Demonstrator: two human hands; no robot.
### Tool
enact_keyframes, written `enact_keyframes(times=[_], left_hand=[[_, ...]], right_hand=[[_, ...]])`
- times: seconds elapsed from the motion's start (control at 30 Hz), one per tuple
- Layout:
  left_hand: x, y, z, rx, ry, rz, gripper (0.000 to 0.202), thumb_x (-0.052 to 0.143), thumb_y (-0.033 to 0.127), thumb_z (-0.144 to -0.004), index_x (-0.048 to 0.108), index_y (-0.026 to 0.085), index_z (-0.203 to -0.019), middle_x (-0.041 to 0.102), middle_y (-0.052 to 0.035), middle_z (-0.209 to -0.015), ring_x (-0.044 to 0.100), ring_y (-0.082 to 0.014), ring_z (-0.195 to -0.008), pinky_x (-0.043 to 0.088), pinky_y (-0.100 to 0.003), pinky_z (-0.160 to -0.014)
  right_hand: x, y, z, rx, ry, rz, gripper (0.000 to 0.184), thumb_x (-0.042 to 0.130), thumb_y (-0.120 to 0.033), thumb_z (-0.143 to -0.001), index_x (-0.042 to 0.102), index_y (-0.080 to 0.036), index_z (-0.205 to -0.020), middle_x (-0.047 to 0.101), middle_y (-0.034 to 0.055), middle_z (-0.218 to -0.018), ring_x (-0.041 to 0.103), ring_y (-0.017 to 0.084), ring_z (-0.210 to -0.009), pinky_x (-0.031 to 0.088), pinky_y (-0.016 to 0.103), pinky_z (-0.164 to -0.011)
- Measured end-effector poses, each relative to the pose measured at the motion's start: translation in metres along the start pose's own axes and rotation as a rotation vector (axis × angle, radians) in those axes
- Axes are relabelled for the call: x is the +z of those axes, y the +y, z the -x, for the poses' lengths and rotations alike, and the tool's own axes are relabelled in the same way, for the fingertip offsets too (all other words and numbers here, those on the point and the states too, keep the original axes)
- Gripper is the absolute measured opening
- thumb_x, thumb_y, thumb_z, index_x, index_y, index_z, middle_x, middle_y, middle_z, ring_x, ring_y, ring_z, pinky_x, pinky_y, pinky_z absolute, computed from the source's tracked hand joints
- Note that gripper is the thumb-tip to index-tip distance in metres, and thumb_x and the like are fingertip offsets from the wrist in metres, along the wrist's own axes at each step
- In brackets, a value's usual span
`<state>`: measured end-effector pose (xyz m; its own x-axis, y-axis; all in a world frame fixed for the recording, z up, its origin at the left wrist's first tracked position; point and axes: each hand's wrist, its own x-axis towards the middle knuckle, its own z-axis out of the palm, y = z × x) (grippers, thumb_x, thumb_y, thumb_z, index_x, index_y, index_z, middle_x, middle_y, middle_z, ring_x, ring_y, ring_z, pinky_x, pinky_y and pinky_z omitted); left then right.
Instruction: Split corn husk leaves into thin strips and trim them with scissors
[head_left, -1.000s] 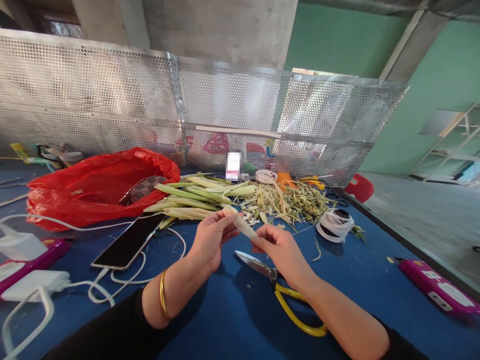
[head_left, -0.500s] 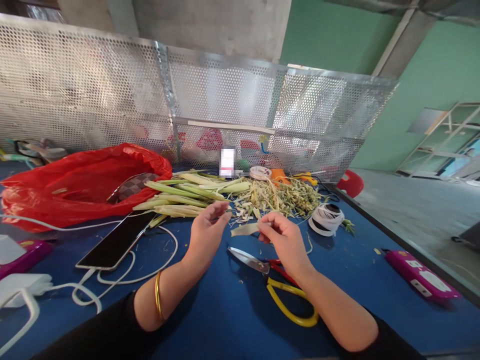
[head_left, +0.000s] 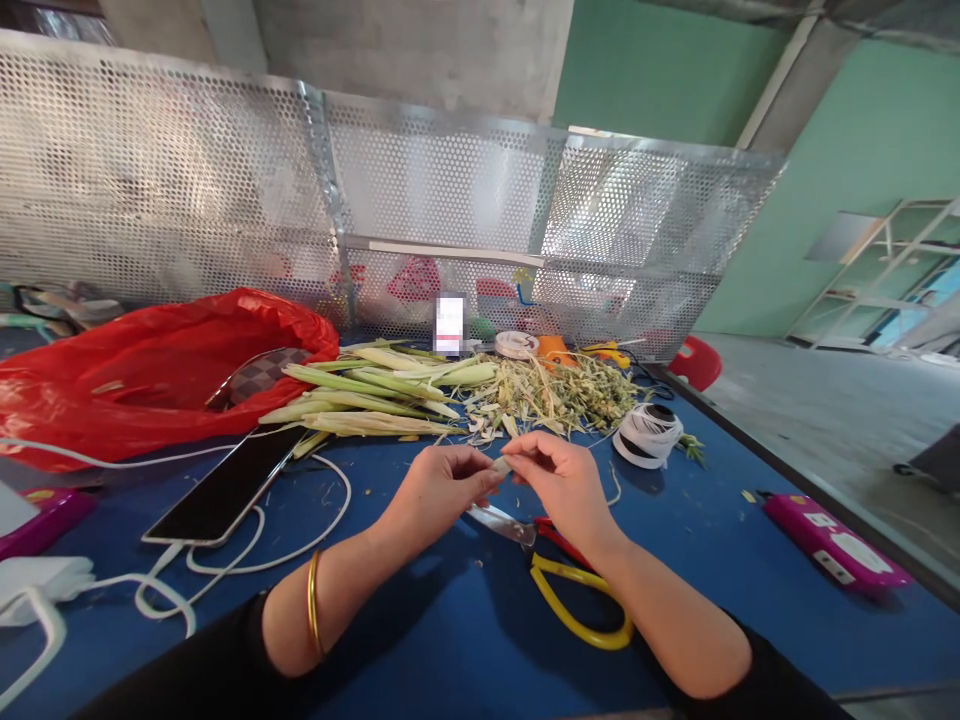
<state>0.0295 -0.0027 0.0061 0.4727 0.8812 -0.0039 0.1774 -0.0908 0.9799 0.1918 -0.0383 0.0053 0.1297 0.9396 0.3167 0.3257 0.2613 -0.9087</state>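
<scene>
The left hand (head_left: 450, 480) and right hand (head_left: 559, 485) each apply a narrow fingertip grip to one pale, flat plant strip (head_left: 501, 464), positioned between them above the blue worktop (head_left: 690, 560). Steel-bladed scissors with yellow and red handles (head_left: 519, 530) lie below. Long pale-green leaves (head_left: 375, 395) lie behind.

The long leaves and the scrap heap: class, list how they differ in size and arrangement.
The long leaves are large pieces; the scrap heap is smaller bits. The long leaves lie roughly side by side; the scrap heap is tangled. Both rest on the blue table.
</scene>
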Motion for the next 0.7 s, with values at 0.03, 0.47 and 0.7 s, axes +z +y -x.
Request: enact_keyframes(times=[0.03,0.47,0.7], left_hand=[[0.001,0.000,0.001,-0.029,0.001,0.013,0.027,0.066,0.042,-0.071,0.068,0.015,-0.073,0.064,-0.0003,-0.062,0.055,-0.0124,-0.057,0.042,-0.022,-0.055],[0.005,0.001,0.002,-0.076,0.043,0.061,0.025,0.066,0.040,-0.070,0.066,0.015,-0.066,0.065,-0.0002,-0.061,0.053,-0.0100,-0.052,0.041,-0.021,-0.052],[0.002,-0.002,0.001,-0.105,0.098,0.110,0.030,0.068,0.045,-0.069,0.065,0.016,-0.067,0.065,-0.0004,-0.061,0.055,-0.0096,-0.050,0.042,-0.021,-0.052]], right_hand=[[0.001,0.000,0.001,-0.015,-0.001,0.011,0.009,0.062,-0.025,-0.077,0.068,-0.018,-0.077,0.064,-0.0003,-0.064,0.060,0.013,-0.056,0.050,0.024,-0.057],[0.003,0.006,0.007,-0.311,0.024,0.367,0.012,0.054,-0.018,-0.084,0.066,-0.018,-0.088,0.070,0.0044,-0.081,0.066,0.017,-0.072,0.050,0.026,-0.067],[-0.009,-0.001,0.013,-0.337,-0.045,0.616,0.020,0.051,-0.024,-0.090,0.058,-0.020,-0.108,0.067,0.0074,-0.097,0.064,0.018,-0.078,0.047,0.028,-0.070]])
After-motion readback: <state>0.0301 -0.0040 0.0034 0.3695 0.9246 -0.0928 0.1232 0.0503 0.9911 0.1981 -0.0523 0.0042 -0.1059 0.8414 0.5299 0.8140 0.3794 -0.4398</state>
